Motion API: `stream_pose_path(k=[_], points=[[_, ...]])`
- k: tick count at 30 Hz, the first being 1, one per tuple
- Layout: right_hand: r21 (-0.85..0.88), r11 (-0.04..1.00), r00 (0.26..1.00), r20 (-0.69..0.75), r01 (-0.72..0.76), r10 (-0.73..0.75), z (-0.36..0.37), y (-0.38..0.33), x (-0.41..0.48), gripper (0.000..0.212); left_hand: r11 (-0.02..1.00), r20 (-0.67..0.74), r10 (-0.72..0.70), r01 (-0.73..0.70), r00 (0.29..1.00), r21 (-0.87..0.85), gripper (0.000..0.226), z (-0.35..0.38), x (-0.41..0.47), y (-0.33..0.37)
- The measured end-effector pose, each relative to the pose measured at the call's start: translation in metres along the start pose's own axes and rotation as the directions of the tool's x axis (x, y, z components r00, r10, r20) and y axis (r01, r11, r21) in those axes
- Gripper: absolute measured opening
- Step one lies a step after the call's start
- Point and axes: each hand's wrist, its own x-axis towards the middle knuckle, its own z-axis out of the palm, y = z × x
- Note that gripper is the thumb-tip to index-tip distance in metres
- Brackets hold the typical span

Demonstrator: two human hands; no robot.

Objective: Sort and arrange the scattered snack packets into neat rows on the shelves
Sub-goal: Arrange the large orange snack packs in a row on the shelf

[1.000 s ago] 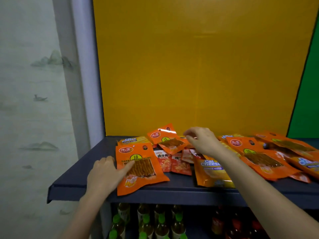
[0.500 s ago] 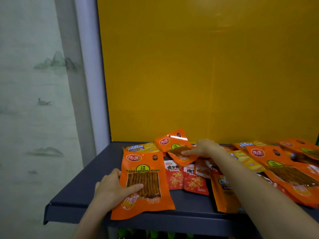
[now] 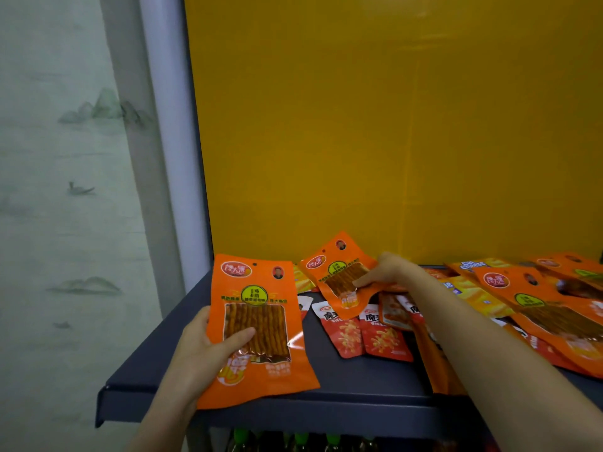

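Sorting under way: you hold two matching bags at once over the dark shelf [image 3: 359, 386]. At the lower left of the frame, your left hand [image 3: 202, 350] has its grip closed on the big orange packet [image 3: 257, 321], thumb across the clear window and the other fingers out of sight behind. The bag is tipped up toward you, likely so it can start a row. Whether its lower edge touches the shelf cannot be told.

At centre frame, your right hand [image 3: 388, 272] pinches a second orange packet [image 3: 339, 278] by its right edge and holds it raised above the pile, probably to pair like with like. Just below it, small red packets [image 3: 385, 340] lie flat on the shelf. Yellow packets [image 3: 473, 265] and further orange packets [image 3: 538, 308] overlap in a heap at the right of the frame, not yet in rows.

Your right forearm covers part of that heap, and the frame's right edge cuts off the rest. Green bottle tops [image 3: 303, 440] barely show beneath the shelf at the bottom edge.
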Motion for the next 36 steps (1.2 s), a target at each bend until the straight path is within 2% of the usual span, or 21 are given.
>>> stream_pose_path(k=[3,6,8,10,15,18,22,24,26,28,31,36], points=[[0.16,0.985,0.993,-0.107,0.062,-0.045,-0.002,-0.003,-0.004,0.036,0.994,0.01,-0.014,0.015,1.0,-0.105,0.023,-0.007,-0.001,0.003],[0.23,0.968,0.963,-0.266,0.104,-0.04,-0.006,-0.007,-0.014,0.054,0.984,0.008,-0.013,0.014,1.0,-0.177,0.02,-0.012,-0.001,0.007],[0.299,0.944,0.938,-0.344,0.143,-0.034,-0.01,-0.006,-0.022,0.045,0.978,0.015,-0.003,0.006,1.0,-0.208,0.015,-0.012,0.001,0.012],[0.437,0.878,0.924,-0.383,0.195,-0.014,-0.017,0.0,-0.033,0.023,0.974,0.023,0.012,-0.007,1.0,-0.228,0.012,-0.01,0.005,0.017],[0.652,0.711,0.888,-0.451,0.263,0.085,-0.035,0.04,-0.075,0.007,0.954,0.126,0.07,-0.03,0.99,-0.299,0.009,0.01,0.014,0.032],[0.75,0.603,0.884,-0.443,0.272,0.152,-0.044,0.073,-0.113,0.025,0.943,0.201,0.12,-0.049,0.972,-0.329,0.009,0.035,0.012,0.041],[0.812,0.538,0.866,-0.42,0.226,0.271,-0.053,0.128,-0.167,0.025,0.935,0.304,0.168,-0.053,0.938,-0.352,0.017,0.082,0.001,0.056],[0.815,0.535,0.838,-0.441,0.224,0.321,-0.058,0.156,-0.193,0.016,0.936,0.361,0.174,-0.04,0.916,-0.35,0.025,0.108,-0.008,0.063],[0.821,0.532,0.814,-0.447,0.207,0.372,-0.062,0.182,-0.22,0.007,0.934,0.421,0.18,-0.02,0.889,-0.356,0.02,0.136,-0.021,0.069],[0.827,0.53,0.786,-0.449,0.185,0.426,-0.067,0.211,-0.246,0.007,0.933,0.473,0.193,-0.011,0.86,-0.361,0.013,0.165,-0.037,0.074],[0.837,0.522,0.742,-0.454,0.165,0.493,-0.077,0.253,-0.281,0.008,0.938,0.529,0.206,-0.012,0.823,-0.348,0.016,0.208,-0.065,0.083],[0.83,0.541,0.699,-0.468,0.137,0.54,-0.097,0.32,-0.33,0.008,0.93,0.579,0.201,0.031,0.79,-0.366,0.015,0.276,-0.118,0.093]])
